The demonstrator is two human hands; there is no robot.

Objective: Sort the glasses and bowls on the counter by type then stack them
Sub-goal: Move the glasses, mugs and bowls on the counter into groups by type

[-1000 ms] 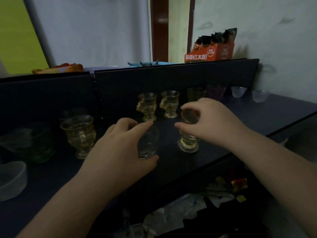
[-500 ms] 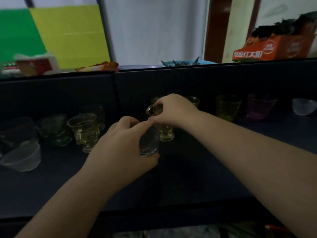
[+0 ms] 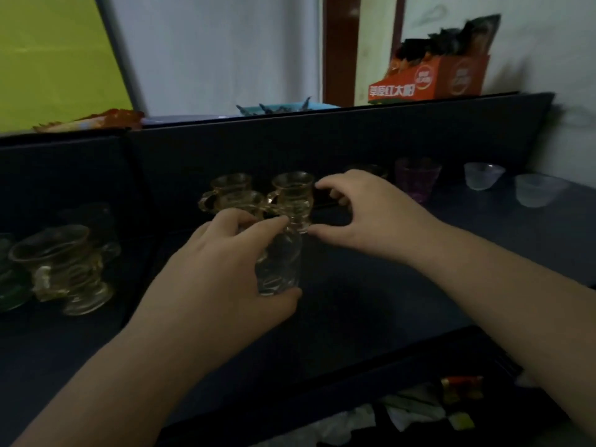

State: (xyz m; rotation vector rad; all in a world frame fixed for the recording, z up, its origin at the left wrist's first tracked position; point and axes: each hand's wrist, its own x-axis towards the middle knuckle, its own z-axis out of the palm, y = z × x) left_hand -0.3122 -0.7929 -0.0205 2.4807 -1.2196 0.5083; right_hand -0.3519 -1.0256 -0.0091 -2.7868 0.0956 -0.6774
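My left hand [image 3: 222,272] grips a clear ribbed glass [image 3: 282,269] that stands on the dark counter [image 3: 403,285]. Just behind it, three amber handled cups cluster together: one at the back [image 3: 230,182], one in front [image 3: 240,201] and one on the right [image 3: 293,195]. My right hand [image 3: 364,214] is beside the right cup, its fingers and thumb spread in a loose curve close to the rim and base, holding nothing. Another amber cup [image 3: 64,262] stands at the left.
A green glass [image 3: 9,285] sits at the far left edge. A purple glass [image 3: 417,182] and two frosted bowls [image 3: 483,175] [image 3: 537,190] stand at the back right. A dark back panel [image 3: 322,146] carries an orange box [image 3: 429,82]. Clutter [image 3: 412,411] lies below the counter's front edge.
My right hand carried an amber cup back to the two other amber cups, set it down beside them and let go. My left hand kept its hold on the clear glass.
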